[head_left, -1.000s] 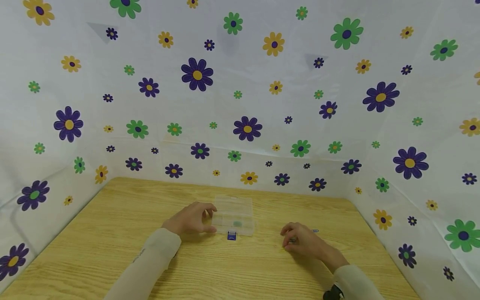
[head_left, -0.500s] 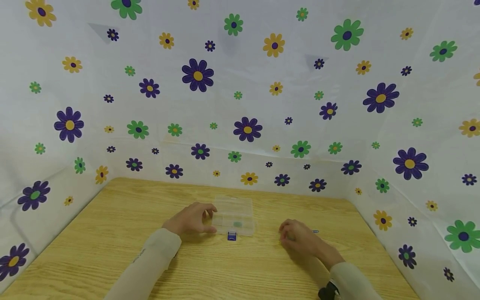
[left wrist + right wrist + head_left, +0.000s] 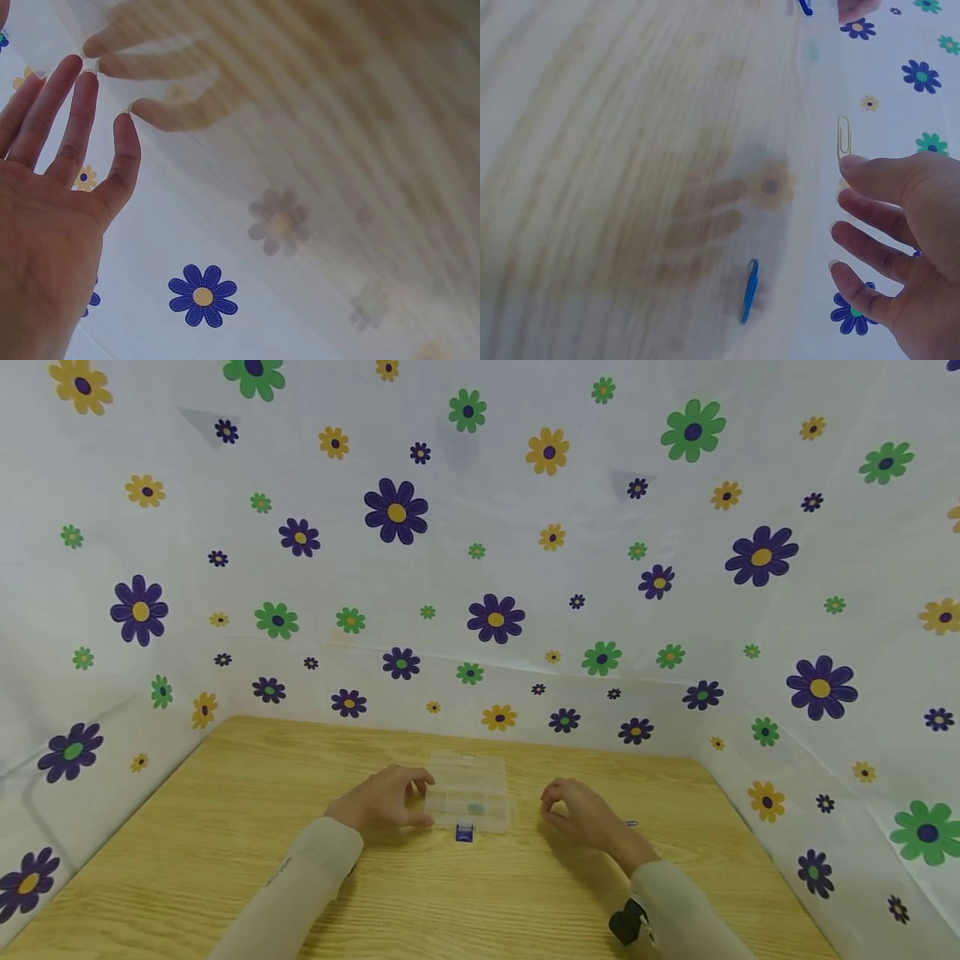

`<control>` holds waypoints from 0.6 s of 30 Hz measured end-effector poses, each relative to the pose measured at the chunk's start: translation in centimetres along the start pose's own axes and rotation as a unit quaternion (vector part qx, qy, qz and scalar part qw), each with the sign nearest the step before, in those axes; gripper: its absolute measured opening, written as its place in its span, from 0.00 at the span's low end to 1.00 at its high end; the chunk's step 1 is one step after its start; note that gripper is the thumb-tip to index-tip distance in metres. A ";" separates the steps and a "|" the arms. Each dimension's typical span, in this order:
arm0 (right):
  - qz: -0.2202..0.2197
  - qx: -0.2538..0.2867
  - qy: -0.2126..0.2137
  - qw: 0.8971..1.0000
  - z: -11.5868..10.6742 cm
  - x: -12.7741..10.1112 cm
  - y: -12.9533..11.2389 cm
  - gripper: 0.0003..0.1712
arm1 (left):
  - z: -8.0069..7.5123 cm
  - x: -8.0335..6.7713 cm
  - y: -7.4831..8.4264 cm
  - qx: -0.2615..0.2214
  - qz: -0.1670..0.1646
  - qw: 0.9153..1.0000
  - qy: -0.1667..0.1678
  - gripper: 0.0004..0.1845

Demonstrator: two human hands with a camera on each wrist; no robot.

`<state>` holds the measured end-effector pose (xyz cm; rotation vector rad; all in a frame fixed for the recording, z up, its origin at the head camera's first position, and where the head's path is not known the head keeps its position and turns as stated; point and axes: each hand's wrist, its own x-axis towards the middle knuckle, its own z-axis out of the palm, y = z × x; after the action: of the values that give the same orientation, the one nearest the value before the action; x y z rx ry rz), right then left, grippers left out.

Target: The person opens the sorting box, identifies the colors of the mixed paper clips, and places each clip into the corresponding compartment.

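Note:
A clear plastic compartment box (image 3: 491,777) lies with its lid folded back, a blue latch (image 3: 464,832) at its front edge. One front compartment contains something small and pale green (image 3: 476,808), too faint to identify. My left hand (image 3: 386,796) holds the box at its left side, thumb near the front and fingers farther back. In the left wrist view its other fingertips (image 3: 88,82) rest on the table. Right of the box, my right hand (image 3: 581,814) pinches a yellow paper clip (image 3: 844,139) between thumb and finger, raised above the table.
A blue paper clip (image 3: 750,291) lies on the wooden table (image 3: 420,893), to the right of my right hand. White flower-printed sheeting (image 3: 450,577) stands behind the table and along both sides.
My right hand has come up off the table with the yellow paper clip and moved left towards the box. My left hand and the box have stayed put.

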<state>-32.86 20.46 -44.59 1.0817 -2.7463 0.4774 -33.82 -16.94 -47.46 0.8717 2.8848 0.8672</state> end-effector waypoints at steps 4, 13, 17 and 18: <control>0.003 0.006 0.000 1.000 0.0 1.1 -0.3 0.05 | 0.1 0.0 0.1 0.001 -0.004 1.000 0.003 0.36; -0.001 0.020 -0.003 1.000 -0.1 3.5 -1.1 0.05 | 0.2 -0.1 0.1 -0.007 -0.007 1.000 0.004 0.36; -0.007 0.020 -0.005 1.000 0.0 4.3 -1.4 0.04 | 0.2 0.0 0.0 -0.005 -0.003 1.000 0.004 0.36; -0.004 0.022 -0.006 1.000 0.0 4.5 -1.5 0.03 | 0.2 0.1 0.0 -0.003 -0.001 1.000 0.004 0.36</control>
<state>-35.08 16.59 -43.13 1.1089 -2.7533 0.5356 -33.84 -16.82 -47.62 0.8654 2.8876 0.8822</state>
